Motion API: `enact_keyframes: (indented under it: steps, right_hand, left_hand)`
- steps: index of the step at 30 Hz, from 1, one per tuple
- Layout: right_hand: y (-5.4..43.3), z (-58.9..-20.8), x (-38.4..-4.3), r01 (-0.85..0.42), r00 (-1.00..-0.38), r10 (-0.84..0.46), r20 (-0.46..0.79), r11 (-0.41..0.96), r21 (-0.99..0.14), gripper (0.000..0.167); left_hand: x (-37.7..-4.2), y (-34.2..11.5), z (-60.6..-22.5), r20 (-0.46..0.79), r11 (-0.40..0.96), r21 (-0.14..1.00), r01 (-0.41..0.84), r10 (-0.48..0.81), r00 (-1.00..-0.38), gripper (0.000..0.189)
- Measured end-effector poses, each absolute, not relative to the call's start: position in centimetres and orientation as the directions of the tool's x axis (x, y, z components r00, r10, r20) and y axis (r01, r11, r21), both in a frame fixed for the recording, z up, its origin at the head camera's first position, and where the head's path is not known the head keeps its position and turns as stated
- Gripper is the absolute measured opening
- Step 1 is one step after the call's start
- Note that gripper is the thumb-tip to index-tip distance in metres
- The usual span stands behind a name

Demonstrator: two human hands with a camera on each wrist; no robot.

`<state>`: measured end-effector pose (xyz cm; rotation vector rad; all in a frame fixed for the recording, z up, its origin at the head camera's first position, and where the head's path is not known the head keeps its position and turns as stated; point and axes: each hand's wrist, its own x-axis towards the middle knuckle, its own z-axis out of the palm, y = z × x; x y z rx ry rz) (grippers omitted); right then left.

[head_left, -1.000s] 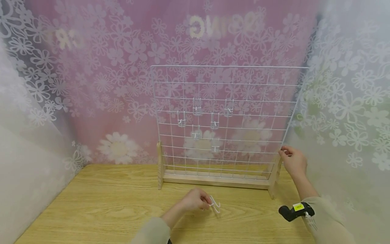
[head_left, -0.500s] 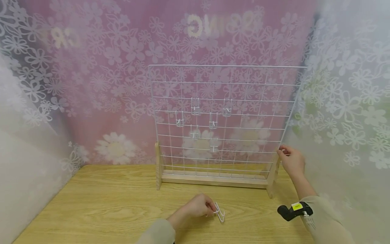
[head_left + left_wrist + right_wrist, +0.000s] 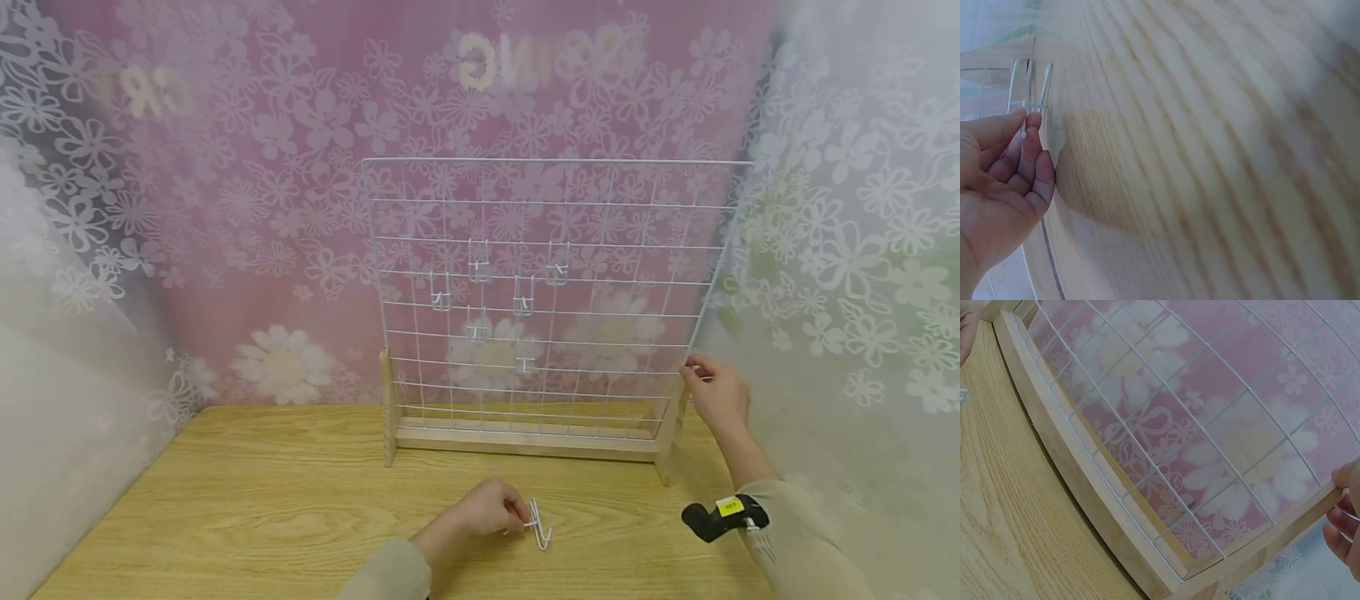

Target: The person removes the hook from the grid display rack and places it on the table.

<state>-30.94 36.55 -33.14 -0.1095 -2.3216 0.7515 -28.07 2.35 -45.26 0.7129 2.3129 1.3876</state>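
Observation:
Low in the head view, my left hand (image 3: 491, 508) pinches a white wire hook (image 3: 538, 529) between thumb and fingertips, just above the table. In the left wrist view the hook's two prongs (image 3: 1046, 84) stick up past the fingertips. Behind it a white wire grid rack (image 3: 615, 316) stands upright in a wooden stand (image 3: 525, 442). Several similar hooks (image 3: 522, 304) hang on its left and middle wires. My right hand (image 3: 722, 396) holds the top of the stand's right post (image 3: 1297, 522), thumb on one side and fingers on the other.
The wood-grain table (image 3: 247, 508) extends to the left and in front of the stand. A pink floral curtain (image 3: 285, 200) hangs close behind the rack. Pale floral sheets (image 3: 862, 275) close in both sides, the right one close to my right arm.
My left hand has moved a little right and nearer to me, and the hook in it has turned. My right hand stays on the post. The view has shifted slightly.

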Motion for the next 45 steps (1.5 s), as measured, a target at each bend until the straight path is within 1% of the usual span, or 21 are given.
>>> enact_keyframes:
  steps: [11, 17, 24, 29, 40, 45]
  right_hand:
    - [36.5, -33.1, -30.8, -0.117, -0.770, 0.278, 0.574, 0.823, -0.556, 0.023]
    - [36.5, -33.1, -30.9, -0.127, -0.765, 0.272, 0.584, 0.825, -0.550, 0.021]
    - [36.6, -33.1, -31.0, -0.138, -0.759, 0.263, 0.595, 0.828, -0.543, 0.021]
    - [36.6, -33.3, -31.0, -0.138, -0.759, 0.260, 0.597, 0.832, -0.538, 0.021]
    - [36.6, -33.3, -30.9, -0.122, -0.765, 0.273, 0.584, 0.829, -0.546, 0.021]
    - [36.5, -33.0, -30.9, -0.123, -0.772, 0.265, 0.578, 0.830, -0.544, 0.022]
  left_hand:
    - [-28.0, 2.2, -45.3, -0.025, 0.417, 0.863, 0.285, 0.600, -0.800, 0.010]
    - [-28.0, 2.3, -45.6, -0.022, 0.454, 0.833, 0.316, 0.598, -0.801, 0.011]
    - [-28.0, 2.1, -45.5, -0.001, 0.456, 0.823, 0.339, 0.598, -0.802, 0.009]
    - [-28.3, 1.4, -44.8, 0.031, 0.442, 0.826, 0.349, 0.583, -0.812, 0.005]
    - [-29.8, -0.6, -42.8, 0.091, 0.408, 0.842, 0.353, 0.539, -0.838, 0.011]
    - [-30.3, -1.2, -41.4, 0.119, 0.358, 0.867, 0.345, 0.524, -0.843, 0.012]
